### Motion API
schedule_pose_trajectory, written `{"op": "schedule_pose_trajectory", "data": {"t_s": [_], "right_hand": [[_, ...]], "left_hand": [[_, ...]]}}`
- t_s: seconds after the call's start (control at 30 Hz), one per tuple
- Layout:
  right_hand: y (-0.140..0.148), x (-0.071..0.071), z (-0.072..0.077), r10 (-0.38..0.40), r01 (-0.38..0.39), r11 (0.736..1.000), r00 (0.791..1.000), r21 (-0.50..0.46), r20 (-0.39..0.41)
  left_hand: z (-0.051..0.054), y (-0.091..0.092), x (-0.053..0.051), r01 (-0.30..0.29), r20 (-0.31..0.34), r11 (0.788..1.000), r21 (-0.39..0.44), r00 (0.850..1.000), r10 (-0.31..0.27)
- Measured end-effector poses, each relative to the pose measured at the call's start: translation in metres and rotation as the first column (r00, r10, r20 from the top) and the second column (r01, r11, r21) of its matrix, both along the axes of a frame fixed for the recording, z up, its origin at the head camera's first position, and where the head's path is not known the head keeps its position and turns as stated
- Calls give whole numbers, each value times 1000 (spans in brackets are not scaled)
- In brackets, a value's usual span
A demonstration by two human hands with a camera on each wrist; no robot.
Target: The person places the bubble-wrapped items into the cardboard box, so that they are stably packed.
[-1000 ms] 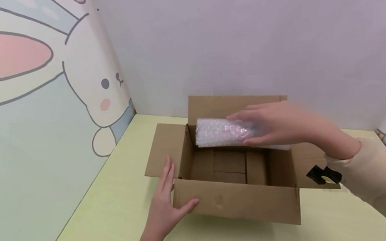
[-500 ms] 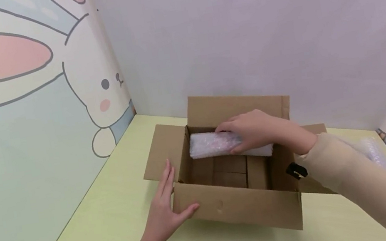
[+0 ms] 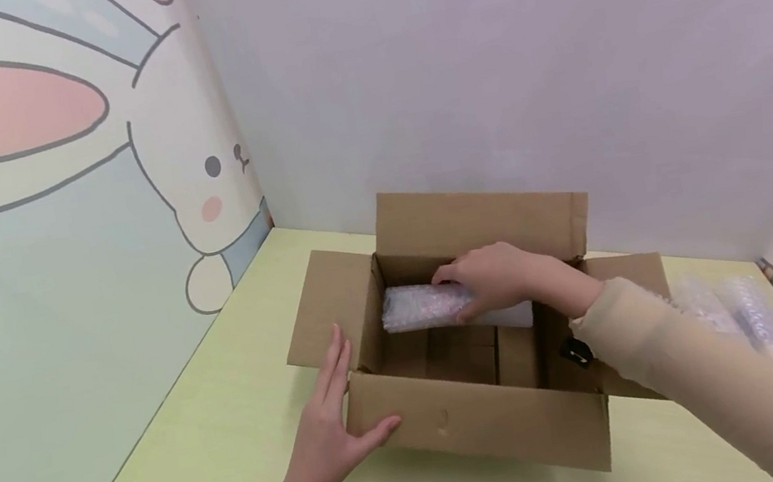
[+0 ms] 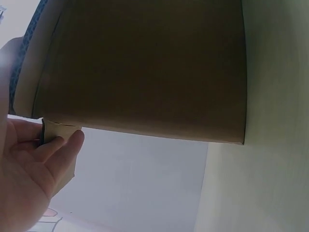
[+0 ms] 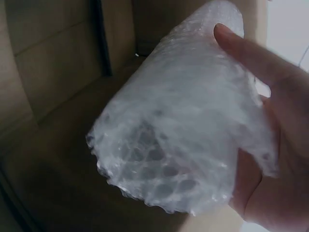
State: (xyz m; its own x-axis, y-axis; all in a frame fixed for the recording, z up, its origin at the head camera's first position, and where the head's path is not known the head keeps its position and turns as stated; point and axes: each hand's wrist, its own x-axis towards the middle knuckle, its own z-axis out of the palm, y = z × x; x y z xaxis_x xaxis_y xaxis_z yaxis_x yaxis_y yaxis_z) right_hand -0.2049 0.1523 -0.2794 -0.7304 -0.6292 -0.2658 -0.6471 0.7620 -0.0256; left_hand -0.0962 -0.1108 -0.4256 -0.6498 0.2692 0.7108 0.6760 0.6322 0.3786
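My right hand (image 3: 494, 279) grips a roll of bubble wrap (image 3: 418, 307) from above, inside the upper part of an open cardboard box (image 3: 479, 420). In the right wrist view the bubble wrap roll (image 5: 178, 111) shows its honeycomb-like end, with the thumb (image 5: 246, 50) pressed along its side. Whatever the wrap encloses cannot be made out, though a pinkish tint shows through. At the box's near left corner my left hand (image 3: 326, 436) holds the flaps, its thumb on the front flap. The left wrist view shows fingers (image 4: 65, 157) bent at a flap edge.
Two more bubble wrap rolls, one of them the outer roll (image 3: 759, 317), lie on the pale yellow table (image 3: 213, 437) right of the box. All the box flaps stand folded outward. A plain wall (image 3: 481, 74) rises close behind, and a rabbit-printed wall (image 3: 59, 284) on the left.
My right hand has brought the bubble wrap roll left and down into the box. The rolls at the right have come into view as the arm moved. The left hand has stayed at its corner.
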Motion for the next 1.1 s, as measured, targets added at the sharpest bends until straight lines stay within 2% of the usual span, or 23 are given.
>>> {"op": "schedule_pose_trajectory", "data": {"t_s": [0.2,0.43,0.6,0.73,0.83,1.0,1.1], "right_hand": [[-1,-4,-18,-3,5,1000,996,-23,92],[-8,-9,-40,-39,39,999,984,4,173],[-9,-13,-50,-77,75,997,973,18,218],[-6,-19,-57,-83,83,996,961,9,266],[-4,-21,-61,-98,99,995,955,9,279],[-3,-22,-69,-153,151,988,951,28,270],[-5,-20,-74,-159,147,987,958,67,237]], "left_hand": [[0,0,1,-15,-10,1000,-17,1000,14],[-2,-1,2,-13,3,1000,-12,1000,14],[-1,0,2,-4,16,1000,-4,1000,5],[-1,0,1,1,0,1000,0,1000,-1],[-2,1,1,5,2,1000,1,1000,-5],[-4,2,1,14,52,1000,1,999,-14],[-5,3,1,18,51,1000,-2,999,-17]]}}
